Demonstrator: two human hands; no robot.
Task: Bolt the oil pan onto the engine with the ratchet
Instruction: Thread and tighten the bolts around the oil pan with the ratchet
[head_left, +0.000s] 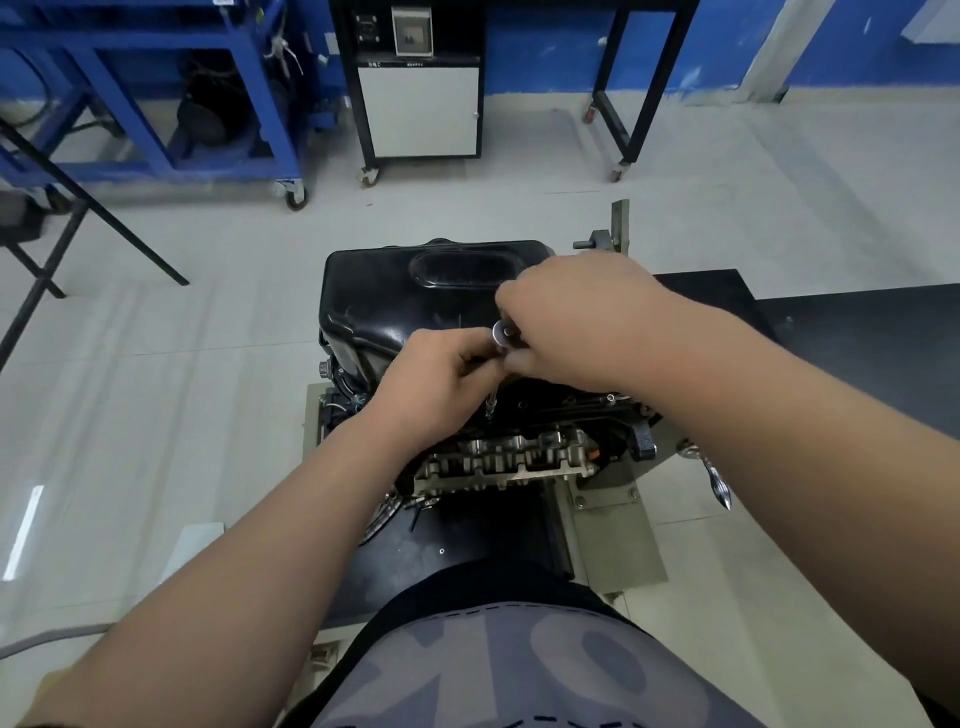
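Note:
The black oil pan (384, 296) sits on top of the upturned engine (509, 457), which is mounted on a stand. My right hand (576, 322) grips the ratchet (501, 335) from above; only its silver head shows between my hands. My left hand (441, 379) pinches the extension shaft just under the ratchet head. The shaft runs down to the near flange of the pan, where its socket (489, 410) meets the engine. The bolt itself is hidden.
A black table (857, 332) stands to the right of the engine. A chrome crank handle (714, 478) sticks out of the stand at the right. Blue racks (171, 93), a white cabinet on castors (421, 104) and a black frame (634, 88) line the back wall.

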